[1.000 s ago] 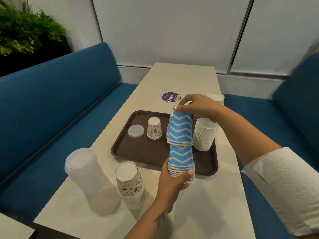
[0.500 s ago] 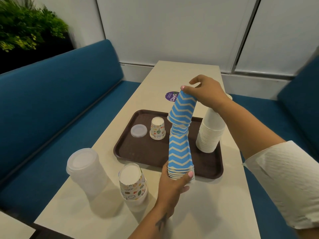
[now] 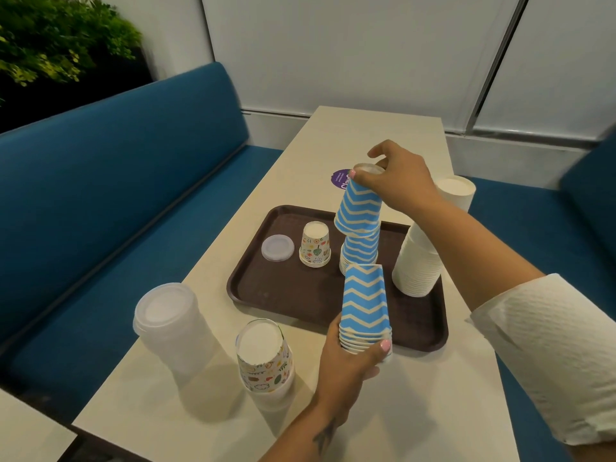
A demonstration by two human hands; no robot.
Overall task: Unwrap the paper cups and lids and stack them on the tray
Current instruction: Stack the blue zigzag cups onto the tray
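My left hand (image 3: 350, 358) grips the rims of a short stack of blue zigzag cups (image 3: 365, 305), upside down, over the front edge of the brown tray (image 3: 283, 295). My right hand (image 3: 396, 178) pinches the top of another batch of blue zigzag cups (image 3: 358, 208), tilted, lifted off a lower blue stack (image 3: 361, 251) standing on the tray. On the tray also stand a tall white cup stack (image 3: 418, 261), a small patterned cup (image 3: 315, 245) and a flat clear lid (image 3: 277, 247).
On the table in front of the tray stand a wrapped stack of clear lids (image 3: 170, 325) and a wrapped stack of patterned cups (image 3: 265, 358). A purple sticker (image 3: 340, 178) lies beyond the tray. Blue benches (image 3: 116, 181) flank the table on both sides.
The blue zigzag stack has come apart: my right hand lifted the upper batch up and away, while my left hand keeps the lower batch near the tray's front edge.
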